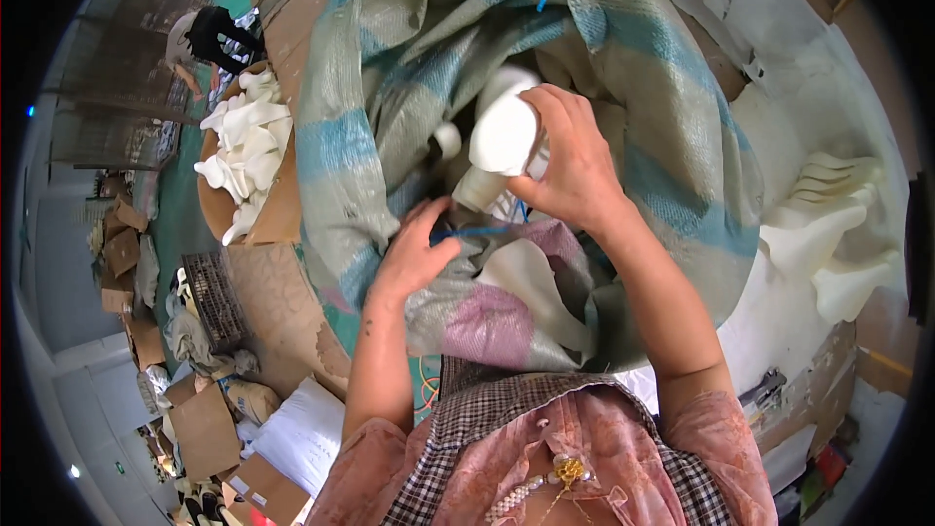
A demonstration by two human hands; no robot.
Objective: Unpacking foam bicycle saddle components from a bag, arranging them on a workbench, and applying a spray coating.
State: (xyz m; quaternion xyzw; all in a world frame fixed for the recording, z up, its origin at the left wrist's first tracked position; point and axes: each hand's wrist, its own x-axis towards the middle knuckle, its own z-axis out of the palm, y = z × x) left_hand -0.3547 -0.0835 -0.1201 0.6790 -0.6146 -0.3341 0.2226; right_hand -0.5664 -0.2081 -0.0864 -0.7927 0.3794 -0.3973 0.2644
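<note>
Apparently, the right hand (577, 158) grips a white piece (503, 134).

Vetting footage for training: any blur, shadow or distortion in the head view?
Head view: strong fisheye bending, black corners. Same view: white piece in the right hand smeared at its far end, probably motion blur. Same view: sack interior partly shadowed; small bright light at lower left.

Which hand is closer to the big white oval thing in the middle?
Right. The right hand holds the white oval piece from its right side; the left hand is lower and to its left.
</note>
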